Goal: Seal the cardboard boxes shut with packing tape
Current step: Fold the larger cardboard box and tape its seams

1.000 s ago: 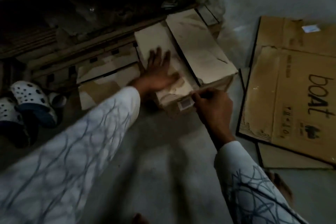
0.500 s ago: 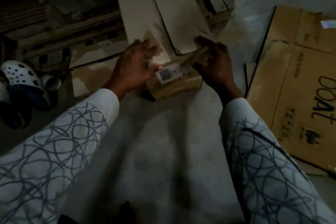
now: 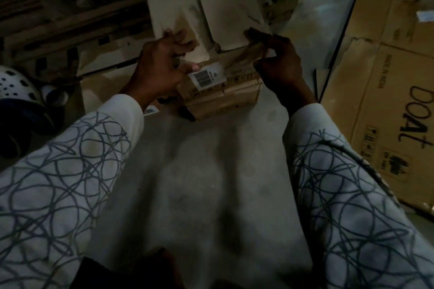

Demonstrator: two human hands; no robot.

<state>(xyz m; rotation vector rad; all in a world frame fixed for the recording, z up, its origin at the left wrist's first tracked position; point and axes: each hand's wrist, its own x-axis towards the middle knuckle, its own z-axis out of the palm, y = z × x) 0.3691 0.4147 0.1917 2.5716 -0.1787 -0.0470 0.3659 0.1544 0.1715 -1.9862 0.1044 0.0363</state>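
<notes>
– Two hands were noted on the cardboard box [image 3: 225, 98], but where was it set?
– On the floor [image 3: 199, 171], just left of the flattened carton [image 3: 387, 91]
– And how was it held?
– Its corner farther from that carton was gripped by the left hand [image 3: 162, 70], thumb beside the barcode label [image 3: 206, 76]; the flap edge nearer the carton was pinched by the right hand [image 3: 279, 63]

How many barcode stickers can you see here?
2: one barcode sticker on the near face of the cardboard box; a smaller sticker beside the left sleeve. Others may be hidden in the dark.
</notes>
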